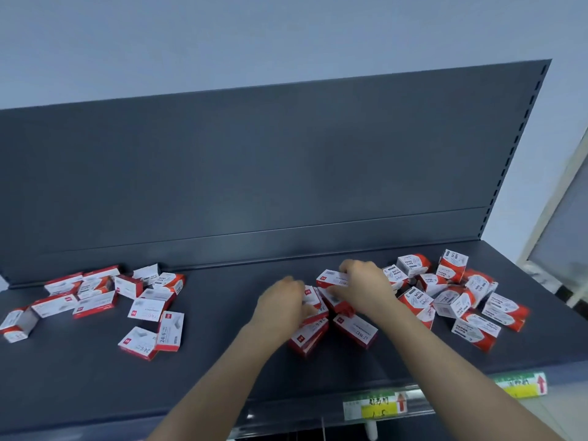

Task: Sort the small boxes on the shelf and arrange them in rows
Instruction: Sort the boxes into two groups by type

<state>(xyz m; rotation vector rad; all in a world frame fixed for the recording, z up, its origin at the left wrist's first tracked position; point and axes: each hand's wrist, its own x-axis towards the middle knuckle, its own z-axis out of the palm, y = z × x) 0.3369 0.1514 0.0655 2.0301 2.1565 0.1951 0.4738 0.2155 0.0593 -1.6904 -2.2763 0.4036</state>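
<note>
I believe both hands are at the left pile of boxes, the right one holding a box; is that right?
Not quite: in the head view the left hand and right hand are at the middle pile, not the left pile. The right one does hold a box.

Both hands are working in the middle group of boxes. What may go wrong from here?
1. The right hand grips a box just beside the paper clip pile; its forearm may knock those boxes into the middle group and mix the kinds.
2. The left hand is blurred among these overlapping boxes; a hasty pull may scatter them.
</note>
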